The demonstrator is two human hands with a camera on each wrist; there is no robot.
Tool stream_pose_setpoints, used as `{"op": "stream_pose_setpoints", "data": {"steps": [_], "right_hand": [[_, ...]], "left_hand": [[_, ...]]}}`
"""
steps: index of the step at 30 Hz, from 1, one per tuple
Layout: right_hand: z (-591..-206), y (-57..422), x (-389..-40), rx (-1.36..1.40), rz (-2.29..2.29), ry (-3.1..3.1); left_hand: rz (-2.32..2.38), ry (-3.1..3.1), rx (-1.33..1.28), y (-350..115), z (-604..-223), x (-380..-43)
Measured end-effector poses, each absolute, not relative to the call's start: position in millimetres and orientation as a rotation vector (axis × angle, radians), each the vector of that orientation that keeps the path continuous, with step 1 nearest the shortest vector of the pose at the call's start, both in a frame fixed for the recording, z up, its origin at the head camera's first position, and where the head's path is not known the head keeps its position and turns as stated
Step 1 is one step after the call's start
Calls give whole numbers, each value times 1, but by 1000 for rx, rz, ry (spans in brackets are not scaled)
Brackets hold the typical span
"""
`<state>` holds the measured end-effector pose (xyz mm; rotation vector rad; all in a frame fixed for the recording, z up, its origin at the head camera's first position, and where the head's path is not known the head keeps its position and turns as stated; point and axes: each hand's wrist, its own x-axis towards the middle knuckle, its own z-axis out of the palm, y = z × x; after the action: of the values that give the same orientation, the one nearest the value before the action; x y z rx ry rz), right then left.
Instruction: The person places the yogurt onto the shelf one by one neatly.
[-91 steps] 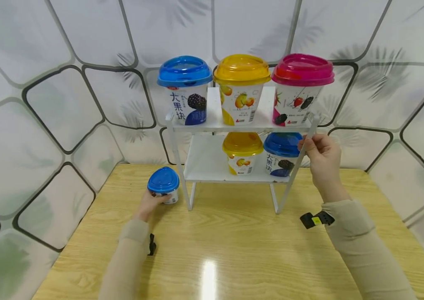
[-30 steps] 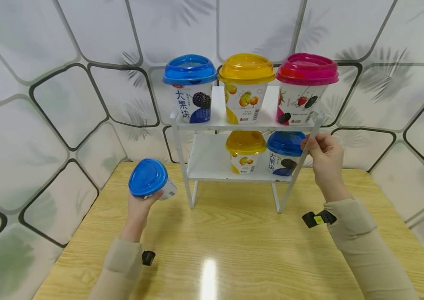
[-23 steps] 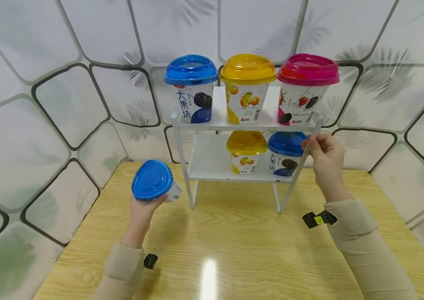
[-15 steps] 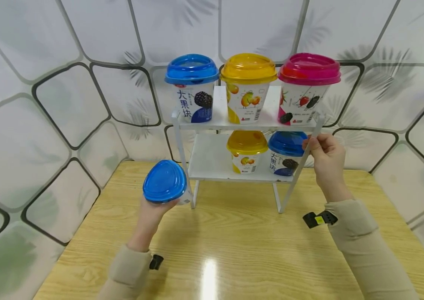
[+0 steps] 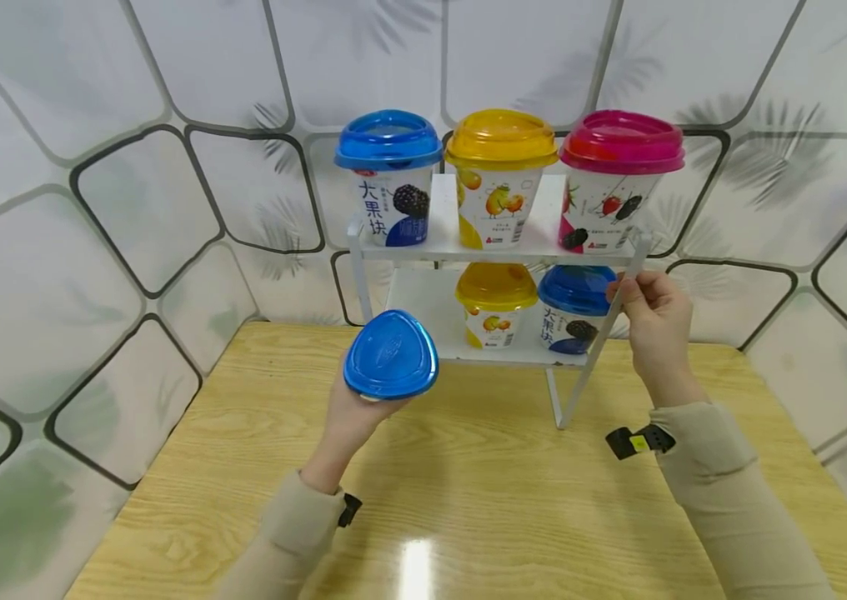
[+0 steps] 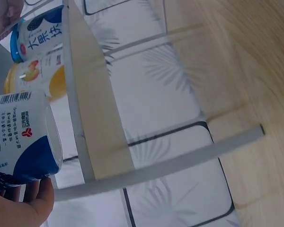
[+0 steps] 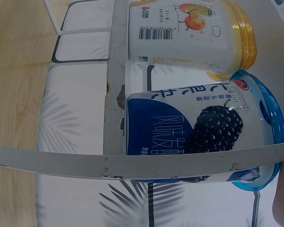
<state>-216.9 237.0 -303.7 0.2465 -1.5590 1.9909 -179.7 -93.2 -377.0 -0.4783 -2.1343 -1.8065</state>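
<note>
My left hand [image 5: 352,421] grips a yogurt cup with a blue lid [image 5: 391,357], lifted in front of the left end of a white two-tier rack [image 5: 423,304]. The lid tilts toward the head camera; in the left wrist view the fingers [image 6: 45,198] curl round the white and navy cup [image 6: 21,139]. At the rack's right side my right hand [image 5: 656,333] pinches the slanting post [image 5: 607,321]. Close by its fingertips, a blue-lidded blackberry cup [image 5: 573,312] stands on the lower shelf, left of which is a yellow-lidded cup [image 5: 494,308].
Along the top shelf stand a blue-lidded cup [image 5: 391,179], a yellow-lidded cup [image 5: 500,179] and a pink-lidded cup [image 5: 618,179]. The rack is on a wooden table [image 5: 483,483], close to a patterned wall [image 5: 258,208] behind.
My left hand has picked the blue-lidded cup off the table left of the rack, tilted it and carried it rightward to the lower shelf's front. My right hand stays at the post.
</note>
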Motion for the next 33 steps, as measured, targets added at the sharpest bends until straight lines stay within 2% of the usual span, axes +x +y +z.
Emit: {"op": "stream_pose_setpoints", "data": {"steps": [15, 22, 33], "right_hand": [[-306, 237, -217, 254, 1992, -1532], [-307, 237, -218, 262, 1992, -1535], [-307, 238, -220, 274, 1998, -1534]], "left_hand": [[-1926, -2037, -444, -50, -347, -187], [-1886, -2040, -430, -46, -348, -194], [-1695, -2179, -348, -54, -370, -213]]}}
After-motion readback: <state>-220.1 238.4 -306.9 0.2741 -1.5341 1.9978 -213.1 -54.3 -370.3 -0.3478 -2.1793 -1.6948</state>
